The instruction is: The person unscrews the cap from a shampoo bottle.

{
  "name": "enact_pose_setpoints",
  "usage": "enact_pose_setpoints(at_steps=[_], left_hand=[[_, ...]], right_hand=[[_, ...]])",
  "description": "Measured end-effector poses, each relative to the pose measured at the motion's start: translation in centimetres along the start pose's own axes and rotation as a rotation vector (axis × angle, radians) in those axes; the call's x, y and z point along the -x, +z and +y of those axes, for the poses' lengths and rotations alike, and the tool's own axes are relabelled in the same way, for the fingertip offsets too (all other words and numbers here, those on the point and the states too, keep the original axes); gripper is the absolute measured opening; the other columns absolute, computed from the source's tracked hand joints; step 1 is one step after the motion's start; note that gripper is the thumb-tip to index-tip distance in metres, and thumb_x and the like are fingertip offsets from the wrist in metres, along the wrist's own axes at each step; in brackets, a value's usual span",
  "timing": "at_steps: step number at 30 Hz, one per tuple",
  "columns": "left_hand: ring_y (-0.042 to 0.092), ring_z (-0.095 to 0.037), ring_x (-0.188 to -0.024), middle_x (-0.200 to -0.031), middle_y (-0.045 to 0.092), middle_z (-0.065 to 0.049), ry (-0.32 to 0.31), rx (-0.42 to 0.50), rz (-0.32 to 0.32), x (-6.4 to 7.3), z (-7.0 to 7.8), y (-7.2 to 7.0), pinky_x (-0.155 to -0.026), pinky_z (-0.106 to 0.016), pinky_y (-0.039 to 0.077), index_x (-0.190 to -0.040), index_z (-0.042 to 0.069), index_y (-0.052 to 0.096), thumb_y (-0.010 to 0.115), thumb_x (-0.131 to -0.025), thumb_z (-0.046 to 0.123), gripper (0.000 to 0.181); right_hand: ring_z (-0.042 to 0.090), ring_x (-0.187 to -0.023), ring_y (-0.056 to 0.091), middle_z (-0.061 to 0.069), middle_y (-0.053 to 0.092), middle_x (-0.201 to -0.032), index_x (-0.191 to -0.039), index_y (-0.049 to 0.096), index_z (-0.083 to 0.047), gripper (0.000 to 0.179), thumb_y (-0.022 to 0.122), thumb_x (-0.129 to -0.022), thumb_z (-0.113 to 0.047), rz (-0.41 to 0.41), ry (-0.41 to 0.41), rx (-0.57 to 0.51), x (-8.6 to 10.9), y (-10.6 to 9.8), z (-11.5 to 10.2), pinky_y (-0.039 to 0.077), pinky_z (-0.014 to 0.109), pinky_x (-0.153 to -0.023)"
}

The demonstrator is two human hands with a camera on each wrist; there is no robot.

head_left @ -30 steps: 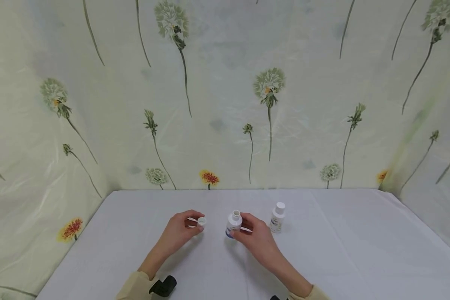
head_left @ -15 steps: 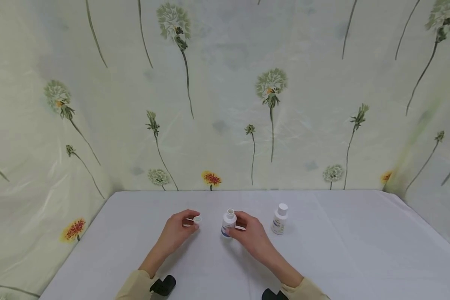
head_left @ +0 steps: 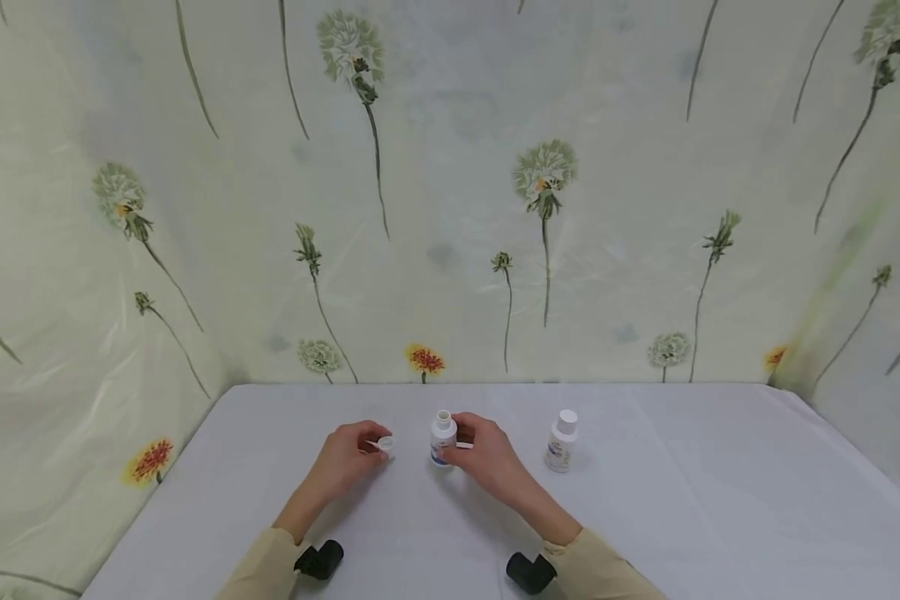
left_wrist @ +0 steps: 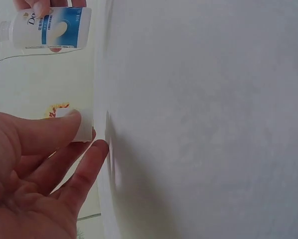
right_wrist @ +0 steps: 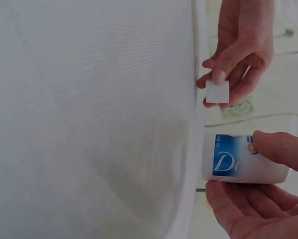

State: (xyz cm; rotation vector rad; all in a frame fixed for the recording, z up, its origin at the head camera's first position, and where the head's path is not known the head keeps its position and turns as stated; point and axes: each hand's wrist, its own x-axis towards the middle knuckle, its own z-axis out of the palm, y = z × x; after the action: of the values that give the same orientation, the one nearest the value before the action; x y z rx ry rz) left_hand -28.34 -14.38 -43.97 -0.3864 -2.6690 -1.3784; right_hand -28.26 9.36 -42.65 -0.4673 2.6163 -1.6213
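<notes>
My left hand (head_left: 341,462) pinches a small white screw cap (head_left: 386,444) between thumb and fingers, hollow side up. In the left wrist view the cap (left_wrist: 84,127) is just above the cloth, with a fingertip close to it. Right of it, my right hand (head_left: 491,458) grips an upright white bottle (head_left: 442,435) with a blue label; its neck is bare and its mouth shows. In the right wrist view thumb and fingers lie on opposite sides of the bottle (right_wrist: 246,167). Whether its base touches the table cannot be told.
A second white bottle (head_left: 561,446), capped, stands upright on the white-covered table (head_left: 682,517) to the right of my right hand. Behind the table hangs a flower-patterned cloth (head_left: 435,208). Dark wrist-camera parts (head_left: 531,572) sit by both sleeves.
My right hand has carried the open bottle to the left. My left hand, still pinching the cap, has shifted slightly left. The capped bottle stays standing where it was.
</notes>
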Motion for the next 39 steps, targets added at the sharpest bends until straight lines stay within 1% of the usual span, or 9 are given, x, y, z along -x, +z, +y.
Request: enact_pose_setpoints(at_steps=[6,12,20,22,24,28,30,34,39], left_hand=[[0.065,-0.021,-0.087,-0.1,0.07,-0.006,-0.003,-0.03,-0.02,-0.6,-0.6,-0.4,-0.079,-0.04,0.054,-0.105,0.002,0.071,0.072,-0.082,-0.006,0.024],[0.062,-0.017,-0.083,-0.094,0.067,-0.002,-0.014,-0.06,-0.022,-1.1,-0.9,-0.7,-0.076,-0.037,0.053,-0.102,0.005,0.071,0.072,-0.081,-0.006,0.023],[0.061,-0.018,-0.079,-0.088,0.066,-0.004,0.004,-0.035,-0.051,-1.5,-1.3,-0.7,-0.072,-0.033,0.051,-0.098,0.001,0.069,0.072,-0.079,-0.009,0.022],[0.06,-0.017,-0.079,-0.087,0.066,-0.004,-0.002,-0.035,-0.061,-1.5,-1.4,-0.6,-0.071,-0.033,0.051,-0.097,0.002,0.069,0.073,-0.078,-0.008,0.022],[0.059,-0.017,-0.078,-0.085,0.065,-0.003,-0.021,-0.032,-0.07,-1.6,-1.4,-0.5,-0.071,-0.033,0.05,-0.096,0.003,0.07,0.073,-0.078,-0.008,0.021],[0.057,-0.015,-0.077,-0.082,0.063,0.0,-0.049,-0.052,-0.066,-1.8,-1.7,-0.4,-0.069,-0.032,0.049,-0.095,0.005,0.071,0.074,-0.079,-0.006,0.02],[0.057,-0.014,-0.076,-0.081,0.063,0.0,-0.057,-0.055,-0.066,-1.8,-1.7,-0.4,-0.069,-0.032,0.049,-0.096,0.006,0.071,0.075,-0.079,-0.005,0.02],[0.057,-0.014,-0.076,-0.082,0.064,0.0,-0.045,-0.057,-0.068,-1.8,-1.7,-0.6,-0.069,-0.032,0.049,-0.096,0.006,0.072,0.075,-0.079,-0.004,0.02],[0.058,-0.015,-0.077,-0.088,0.066,-0.003,-0.031,-0.057,-0.066,-1.8,-1.5,-0.9,-0.069,-0.032,0.05,-0.099,0.004,0.072,0.075,-0.079,-0.005,0.022]], right_hand=[[0.031,-0.112,0.061,0.012,0.065,-0.12,-0.128,0.059,-0.001,0.044,0.074,-0.088,-0.011,-0.007,0.015,0.004,-0.9,0.6,-0.5,0.053,0.045,-0.09],[0.031,-0.11,0.061,0.013,0.065,-0.119,-0.127,0.059,0.0,0.043,0.074,-0.088,-0.01,0.0,0.027,0.004,-1.5,1.0,-0.8,0.053,0.044,-0.089],[0.03,-0.109,0.06,0.014,0.065,-0.119,-0.128,0.058,0.002,0.044,0.073,-0.088,-0.009,0.017,0.025,0.002,-1.7,1.2,-0.4,0.053,0.043,-0.089],[0.03,-0.109,0.06,0.014,0.064,-0.12,-0.128,0.058,0.002,0.044,0.073,-0.088,-0.009,0.025,0.029,0.002,-1.7,1.1,-0.3,0.053,0.043,-0.089],[0.031,-0.109,0.061,0.015,0.064,-0.12,-0.127,0.058,0.002,0.044,0.073,-0.087,-0.008,0.031,0.034,0.003,-1.7,1.0,-0.2,0.053,0.043,-0.089],[0.03,-0.107,0.061,0.015,0.065,-0.119,-0.127,0.058,0.002,0.044,0.074,-0.087,-0.008,0.032,0.042,0.006,-1.7,1.0,-0.2,0.053,0.043,-0.089],[0.03,-0.107,0.06,0.015,0.065,-0.118,-0.126,0.059,0.002,0.043,0.074,-0.087,-0.008,0.031,0.043,0.008,-1.7,1.0,-0.3,0.053,0.043,-0.088],[0.028,-0.105,0.06,0.014,0.065,-0.117,-0.125,0.059,0.003,0.042,0.074,-0.087,-0.008,0.025,0.036,0.015,-1.9,1.2,-0.2,0.053,0.042,-0.089],[0.025,-0.1,0.059,0.012,0.065,-0.115,-0.124,0.06,0.003,0.042,0.075,-0.087,-0.01,0.009,0.02,0.021,-2.1,1.6,-0.1,0.053,0.041,-0.088]])
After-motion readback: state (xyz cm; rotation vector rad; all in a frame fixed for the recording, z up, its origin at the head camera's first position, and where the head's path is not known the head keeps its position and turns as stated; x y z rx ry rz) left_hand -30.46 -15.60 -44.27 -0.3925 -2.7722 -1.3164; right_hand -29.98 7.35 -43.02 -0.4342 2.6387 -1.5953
